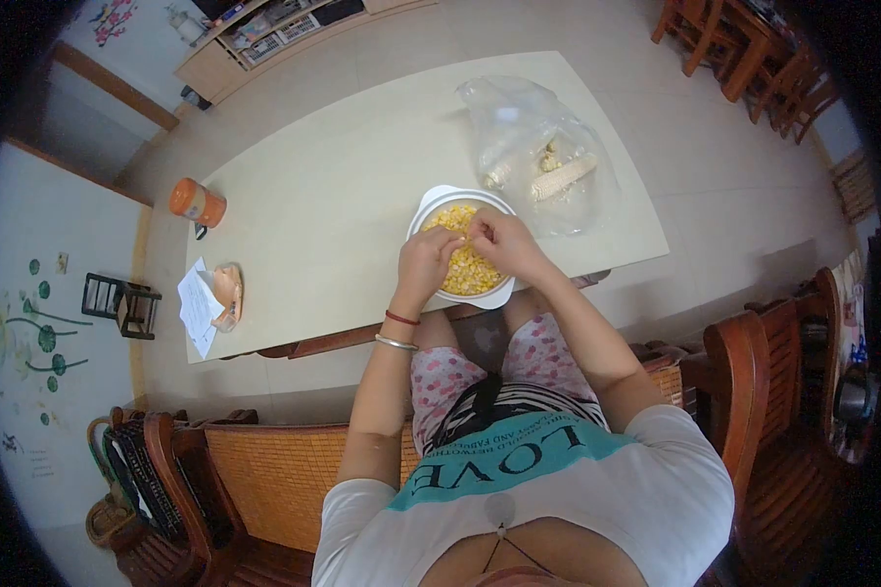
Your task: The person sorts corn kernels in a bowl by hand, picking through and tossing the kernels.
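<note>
A white bowl with side handles (500, 297) stands at the table's near edge, holding many yellow corn kernels (470, 272). Over its left part is my left hand (427, 262), the fingertips pinched together. My right hand (504, 244) reaches in from the other side, also with thumb and fingers pinched. The fingertips of both hands nearly meet above the kernels; whatever is between them is too small to make out. Just beyond the bowl, to the right, a clear plastic bag (494, 108) lies with bare corn cobs (564, 179) on or in it.
An orange canister (198, 203) stands at the pale table's (313, 186) left end. Nearer me are white papers (198, 305) and a small clear container (229, 293). A wooden bench (274, 479) is behind me, a small dark stool (122, 303) on the floor at left.
</note>
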{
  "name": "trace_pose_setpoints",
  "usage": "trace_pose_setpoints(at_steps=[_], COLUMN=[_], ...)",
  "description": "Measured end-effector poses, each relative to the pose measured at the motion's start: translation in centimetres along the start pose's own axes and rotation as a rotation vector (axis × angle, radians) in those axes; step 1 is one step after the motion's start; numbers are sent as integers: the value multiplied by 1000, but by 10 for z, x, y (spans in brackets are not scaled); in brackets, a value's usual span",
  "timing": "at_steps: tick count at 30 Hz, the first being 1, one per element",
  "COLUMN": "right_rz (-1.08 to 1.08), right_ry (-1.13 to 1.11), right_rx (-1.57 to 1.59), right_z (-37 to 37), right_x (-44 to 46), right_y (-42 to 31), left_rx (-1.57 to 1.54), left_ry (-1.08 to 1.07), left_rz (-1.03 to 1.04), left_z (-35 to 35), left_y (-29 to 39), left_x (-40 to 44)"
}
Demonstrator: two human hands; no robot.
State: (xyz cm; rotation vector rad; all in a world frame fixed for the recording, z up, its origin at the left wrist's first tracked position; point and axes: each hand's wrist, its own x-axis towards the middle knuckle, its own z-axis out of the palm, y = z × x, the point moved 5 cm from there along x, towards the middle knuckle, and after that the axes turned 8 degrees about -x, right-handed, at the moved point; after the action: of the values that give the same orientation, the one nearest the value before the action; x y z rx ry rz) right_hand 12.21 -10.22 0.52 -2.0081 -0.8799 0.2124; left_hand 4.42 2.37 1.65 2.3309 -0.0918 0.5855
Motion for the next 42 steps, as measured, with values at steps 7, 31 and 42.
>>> trace_pose_setpoints(at_steps=[7, 31, 42], right_rz=[224, -137, -130], right_ry=[490, 254, -243], right_rx=[-50, -318, -918], right_z=[-94, -37, 26], right_x=[4, 12, 39], right_y=[69, 3, -8], left_rx=[-25, 25, 66], left_ry=[34, 64, -4], left_rz=[-103, -68, -205], left_z=[-6, -2, 0], left_y=[7, -2, -5], left_x=[3, 3, 2])
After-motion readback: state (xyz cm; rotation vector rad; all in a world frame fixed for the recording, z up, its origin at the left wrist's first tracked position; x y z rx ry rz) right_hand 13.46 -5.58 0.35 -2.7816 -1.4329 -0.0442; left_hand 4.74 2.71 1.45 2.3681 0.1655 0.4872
